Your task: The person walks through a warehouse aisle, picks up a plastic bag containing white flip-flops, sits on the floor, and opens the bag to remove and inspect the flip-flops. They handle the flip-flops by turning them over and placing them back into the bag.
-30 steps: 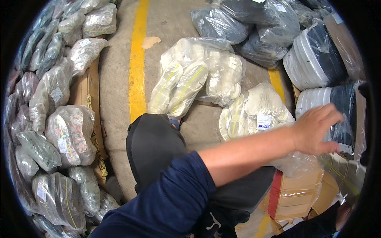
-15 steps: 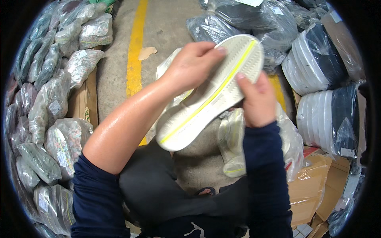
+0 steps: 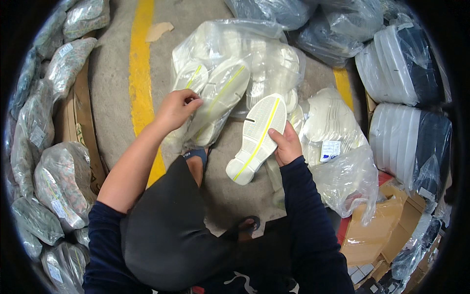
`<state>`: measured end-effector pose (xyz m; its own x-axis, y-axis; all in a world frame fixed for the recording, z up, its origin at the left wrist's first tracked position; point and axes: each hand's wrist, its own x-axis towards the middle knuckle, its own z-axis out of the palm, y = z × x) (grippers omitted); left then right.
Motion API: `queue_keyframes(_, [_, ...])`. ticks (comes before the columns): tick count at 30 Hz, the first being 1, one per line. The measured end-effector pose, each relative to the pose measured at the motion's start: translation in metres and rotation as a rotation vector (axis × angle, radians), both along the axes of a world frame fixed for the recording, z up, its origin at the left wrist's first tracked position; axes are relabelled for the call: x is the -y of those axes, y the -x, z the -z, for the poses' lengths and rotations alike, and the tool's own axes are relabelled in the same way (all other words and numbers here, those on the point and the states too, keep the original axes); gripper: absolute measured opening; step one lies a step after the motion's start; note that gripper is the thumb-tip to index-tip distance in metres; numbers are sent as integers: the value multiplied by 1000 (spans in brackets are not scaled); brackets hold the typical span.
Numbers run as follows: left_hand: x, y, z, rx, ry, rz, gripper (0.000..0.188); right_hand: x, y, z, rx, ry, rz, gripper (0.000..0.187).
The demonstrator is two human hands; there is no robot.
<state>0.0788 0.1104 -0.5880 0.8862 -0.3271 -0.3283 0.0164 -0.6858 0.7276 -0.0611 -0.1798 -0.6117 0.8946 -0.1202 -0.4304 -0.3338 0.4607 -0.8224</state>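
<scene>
The right hand (image 3: 289,147) is clamped, thumb on top, on the edge of a white sole (image 3: 262,134) with a yellow stripe, tilted there mid-frame! Left of centre, the left hand (image 3: 175,111) curls its fingers beside a clear bag of soles (image 3: 230,44) at upper centre, and I cannot tell whether it pinches the plastic. Further out, a labelled bag (image 3: 335,120) sits right of centre, above a cardboard box (image 3: 373,228) at lower right.

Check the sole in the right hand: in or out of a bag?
Out: the white sole shows bare in the right hand, no plastic around it.
</scene>
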Motion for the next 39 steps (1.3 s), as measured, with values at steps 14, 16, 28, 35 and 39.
queue_keyframes(14, [-90,150,61,-331,-103,-395,39,-32,72,85,-366,928,-394,51])
queue_keyframes(16, [-86,159,74,-427,-11,-584,36,-38,59,72,-133,1350,-338,56])
queue_keyframes(28, [-72,143,98,-505,804,-1013,15,-174,7,49,319,928,-651,24])
queue_keyframes(35, [-89,163,52,-589,1037,-890,18,-189,17,35,512,979,-454,29])
queue_keyframes(39, [-92,150,26,-356,715,-725,15,-176,2,21,431,836,-650,15])
